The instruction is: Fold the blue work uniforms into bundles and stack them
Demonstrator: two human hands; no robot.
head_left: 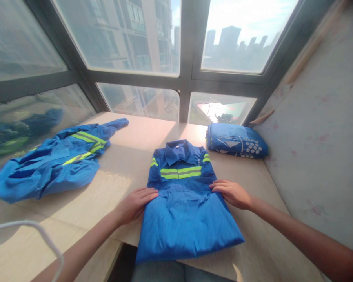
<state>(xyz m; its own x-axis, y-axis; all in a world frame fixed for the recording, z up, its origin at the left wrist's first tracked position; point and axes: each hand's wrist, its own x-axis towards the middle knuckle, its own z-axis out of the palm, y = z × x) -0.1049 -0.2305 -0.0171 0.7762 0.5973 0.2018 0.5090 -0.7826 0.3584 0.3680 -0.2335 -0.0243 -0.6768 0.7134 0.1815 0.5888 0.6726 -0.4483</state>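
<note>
A blue work jacket (185, 211) with yellow-green reflective stripes lies partly folded on the wooden table (129, 164), collar away from me, its lower part hanging over the near edge. My left hand (137, 201) rests flat on its left edge, fingers stretched out. My right hand (231, 192) lies flat on its right edge, fingers also extended. Neither hand grips the cloth.
A second blue jacket (55, 160) lies crumpled at the left of the table. A folded blue garment (235, 145) sits at the back right by the window. A white hanger (35, 231) shows at the near left. A padded wall (320, 137) stands at right.
</note>
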